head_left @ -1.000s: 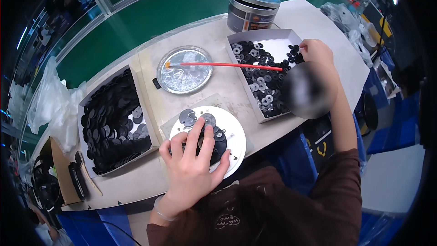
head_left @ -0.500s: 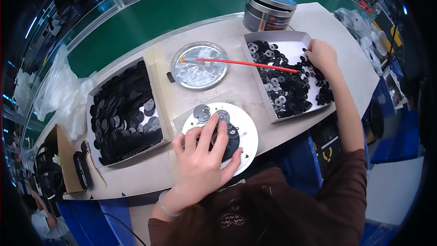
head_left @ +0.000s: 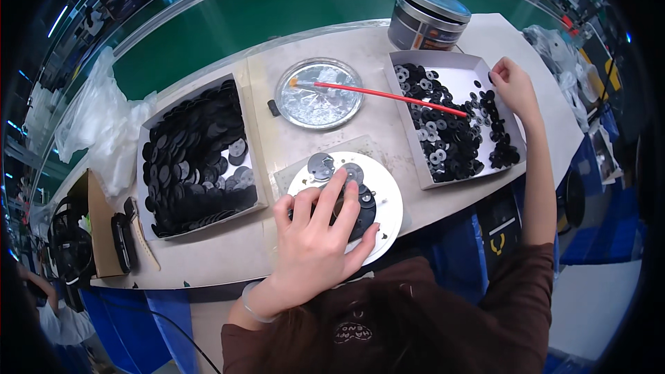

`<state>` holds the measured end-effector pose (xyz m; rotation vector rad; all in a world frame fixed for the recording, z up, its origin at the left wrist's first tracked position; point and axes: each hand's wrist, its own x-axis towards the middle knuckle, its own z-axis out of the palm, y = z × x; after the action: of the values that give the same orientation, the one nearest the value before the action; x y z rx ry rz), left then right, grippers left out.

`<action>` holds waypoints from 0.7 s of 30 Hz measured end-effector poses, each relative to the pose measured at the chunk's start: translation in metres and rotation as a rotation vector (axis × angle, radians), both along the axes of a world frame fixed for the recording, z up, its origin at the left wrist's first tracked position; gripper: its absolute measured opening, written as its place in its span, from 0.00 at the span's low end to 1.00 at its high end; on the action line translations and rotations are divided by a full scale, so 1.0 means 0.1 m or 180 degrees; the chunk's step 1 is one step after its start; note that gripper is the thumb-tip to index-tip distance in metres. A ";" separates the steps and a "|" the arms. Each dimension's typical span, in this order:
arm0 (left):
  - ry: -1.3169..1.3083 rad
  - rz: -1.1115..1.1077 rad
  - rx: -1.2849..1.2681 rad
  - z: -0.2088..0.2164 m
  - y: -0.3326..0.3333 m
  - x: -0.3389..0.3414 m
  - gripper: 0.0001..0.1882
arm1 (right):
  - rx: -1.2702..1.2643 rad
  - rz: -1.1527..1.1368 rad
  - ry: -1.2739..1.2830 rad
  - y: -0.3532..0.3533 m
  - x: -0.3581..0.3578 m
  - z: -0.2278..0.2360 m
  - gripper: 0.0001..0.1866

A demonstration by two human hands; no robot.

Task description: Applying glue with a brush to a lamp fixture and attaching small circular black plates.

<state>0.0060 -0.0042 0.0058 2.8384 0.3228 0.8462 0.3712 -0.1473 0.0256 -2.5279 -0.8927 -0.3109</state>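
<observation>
My left hand [head_left: 315, 242] rests with spread fingers on dark grey and black flat discs [head_left: 364, 216] on a round white plate [head_left: 391, 201]. Its palm hides part of them. One grey disc [head_left: 321, 166] lies by the plate's far edge. At the far right, my right hand [head_left: 516, 90] is closed in a pinch on a small black round piece [head_left: 491, 78], just over the rim of a white box [head_left: 442, 71]. Inside that box lie many small black and grey rings [head_left: 443, 142].
A larger white box [head_left: 260, 180] of black discs stands left. Between the boxes sits a round clear-film dish [head_left: 312, 114]. A red-handled brush [head_left: 388, 95] spans from dish to right box. Behind stands a metal tin [head_left: 426, 21]; plastic bags [head_left: 97, 125] lie far left.
My right hand has risen slightly and moved right, out toward the box's corner, with the small black piece at its fingertips. My left hand stays on the discs. The whole view has shifted a little.
</observation>
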 end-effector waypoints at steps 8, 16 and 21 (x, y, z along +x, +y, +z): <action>0.0044 0.0054 -0.0085 -0.02 0.00 -0.02 0.26 | 0.1854 0.1323 0.3169 0.17 -0.84 0.35 0.12; -0.0140 0.0137 -0.0130 -0.06 0.00 -0.05 0.27 | 0.0669 0.2116 0.3966 0.54 -1.83 0.22 0.07; -0.0139 0.0091 -0.0184 -0.03 0.00 -0.04 0.27 | 0.0420 0.2842 0.2410 0.60 -1.90 0.04 0.06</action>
<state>0.0022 -0.0045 0.0023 2.7643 0.3768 0.8880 0.1808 -0.0876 0.0300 -1.6438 -1.4347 0.7714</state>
